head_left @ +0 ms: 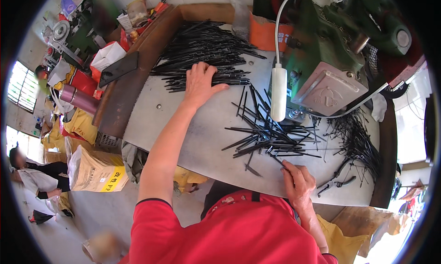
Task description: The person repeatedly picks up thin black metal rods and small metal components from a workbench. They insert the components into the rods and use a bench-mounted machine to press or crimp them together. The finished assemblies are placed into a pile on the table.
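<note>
One dense pile of black rods [202, 45] lies on the counter [202, 135] beneath the left hand [201, 84], fingers spread. The right hand [298, 185] pinches one rod [277, 159] beside a scattered heap [268, 131]. White lamp [278, 96] and green machine [308, 57] crowd its far side; pliers [339, 177] lie rightward.

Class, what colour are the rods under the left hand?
The rods are black, best seen in the head view.
</note>
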Available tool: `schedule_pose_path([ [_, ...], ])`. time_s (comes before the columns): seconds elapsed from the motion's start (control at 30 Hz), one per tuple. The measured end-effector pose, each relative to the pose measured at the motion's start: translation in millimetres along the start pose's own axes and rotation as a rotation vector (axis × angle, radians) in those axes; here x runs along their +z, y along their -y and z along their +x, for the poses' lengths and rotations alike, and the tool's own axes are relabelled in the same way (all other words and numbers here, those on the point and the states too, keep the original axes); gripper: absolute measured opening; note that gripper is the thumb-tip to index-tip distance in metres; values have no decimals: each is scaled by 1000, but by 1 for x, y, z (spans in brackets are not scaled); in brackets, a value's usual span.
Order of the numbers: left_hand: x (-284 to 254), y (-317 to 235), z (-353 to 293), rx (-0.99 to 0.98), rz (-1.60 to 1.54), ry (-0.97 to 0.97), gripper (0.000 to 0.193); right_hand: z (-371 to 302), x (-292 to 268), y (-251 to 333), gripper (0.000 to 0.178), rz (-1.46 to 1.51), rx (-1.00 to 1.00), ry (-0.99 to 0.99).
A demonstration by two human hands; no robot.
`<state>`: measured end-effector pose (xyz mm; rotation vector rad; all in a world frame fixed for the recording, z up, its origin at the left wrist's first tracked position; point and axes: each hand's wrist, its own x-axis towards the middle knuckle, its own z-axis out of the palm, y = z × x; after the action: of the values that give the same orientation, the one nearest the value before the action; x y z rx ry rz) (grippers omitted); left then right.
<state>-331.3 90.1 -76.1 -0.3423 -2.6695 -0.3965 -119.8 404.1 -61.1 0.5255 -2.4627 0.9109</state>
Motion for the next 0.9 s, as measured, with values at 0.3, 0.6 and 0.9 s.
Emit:
schedule_pose_path([
  [0.3, -7, -15, -50, -98, 54, -115, 64, -4, 0, -11, 28, 41, 71, -20],
  [0.6, -45, -8, -31, -88, -273, -398, 29, -6, -5, -13, 27, 20, 53, 20],
  [0.9, -99, 67, -104, -502, -186, -368, 21, -17, 1, -20, 19, 93, 173, -7],
])
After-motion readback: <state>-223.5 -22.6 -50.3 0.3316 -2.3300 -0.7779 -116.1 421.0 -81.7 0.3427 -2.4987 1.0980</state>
